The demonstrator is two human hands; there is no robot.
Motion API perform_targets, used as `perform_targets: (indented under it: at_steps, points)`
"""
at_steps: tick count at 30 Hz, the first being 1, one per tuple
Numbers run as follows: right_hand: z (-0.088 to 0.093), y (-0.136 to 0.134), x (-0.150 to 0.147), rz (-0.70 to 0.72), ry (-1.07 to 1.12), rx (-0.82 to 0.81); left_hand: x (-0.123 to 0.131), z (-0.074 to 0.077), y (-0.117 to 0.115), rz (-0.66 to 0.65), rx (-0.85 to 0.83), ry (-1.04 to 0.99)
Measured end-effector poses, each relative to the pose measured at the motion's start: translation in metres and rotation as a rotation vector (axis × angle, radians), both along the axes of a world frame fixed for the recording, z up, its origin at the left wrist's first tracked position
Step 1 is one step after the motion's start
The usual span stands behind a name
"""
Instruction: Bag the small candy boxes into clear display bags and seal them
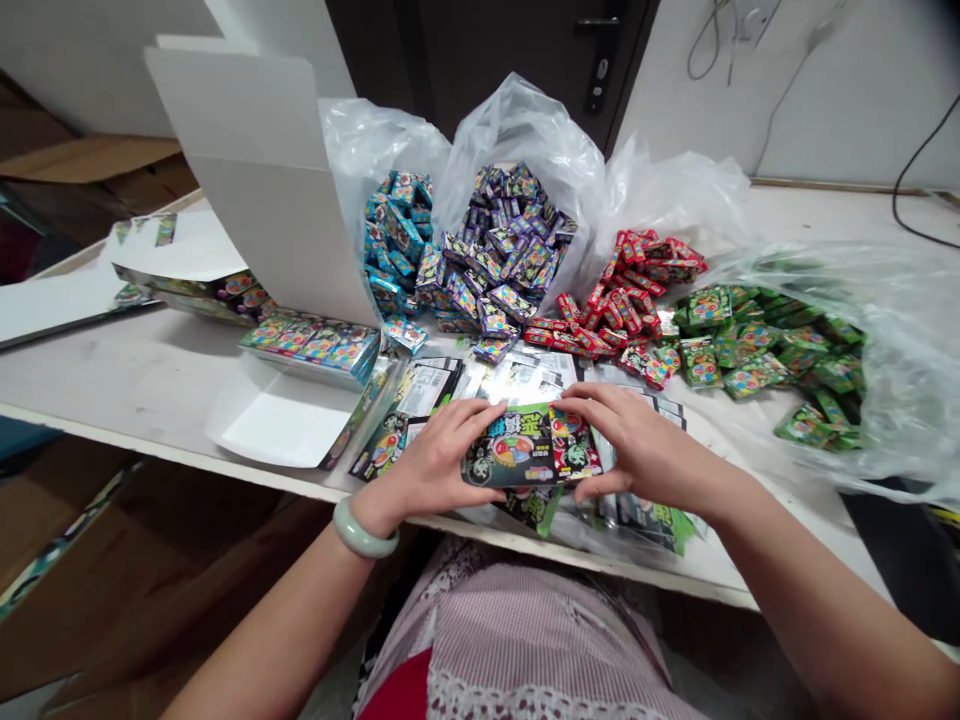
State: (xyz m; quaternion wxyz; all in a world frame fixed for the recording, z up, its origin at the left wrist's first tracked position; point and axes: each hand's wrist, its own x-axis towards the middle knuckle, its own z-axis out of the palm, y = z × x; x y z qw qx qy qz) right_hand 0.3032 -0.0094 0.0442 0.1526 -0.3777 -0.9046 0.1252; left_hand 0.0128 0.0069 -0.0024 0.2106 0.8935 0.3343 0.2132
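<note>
Green-and-black printed packet [523, 447], its opposite ends in the closed grip of left hand [424, 465] and right hand [645, 440], held over loose printed cards [427, 400] on a white surface [135, 375].
</note>
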Motion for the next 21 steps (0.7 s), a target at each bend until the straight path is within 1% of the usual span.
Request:
perform_targets:
  at_steps: [5,8,12,15,18,20,21]
  points:
    - [-0.002,0.001,-0.002,0.010,-0.005,-0.018,-0.002,0.003,-0.001,-0.010,-0.053,-0.003]
    - [-0.008,0.002,-0.008,-0.015,0.010,-0.016,0.000,0.001,-0.001,0.003,-0.044,0.003]
    - [-0.018,-0.001,-0.014,-0.075,0.123,-0.016,-0.001,-0.003,-0.001,0.049,0.004,-0.005]
    - [-0.022,-0.011,-0.020,-0.148,0.213,-0.004,-0.003,-0.002,-0.002,0.109,0.033,-0.001]
    - [-0.025,-0.021,-0.031,-0.137,0.220,-0.064,-0.005,-0.001,-0.004,0.124,0.042,-0.001]
    - [-0.027,-0.017,-0.036,-0.117,0.273,-0.119,-0.009,-0.001,-0.005,0.133,0.030,-0.005]
    - [-0.029,-0.010,-0.038,-0.134,0.338,-0.134,-0.013,-0.001,-0.006,0.152,0.025,-0.007]
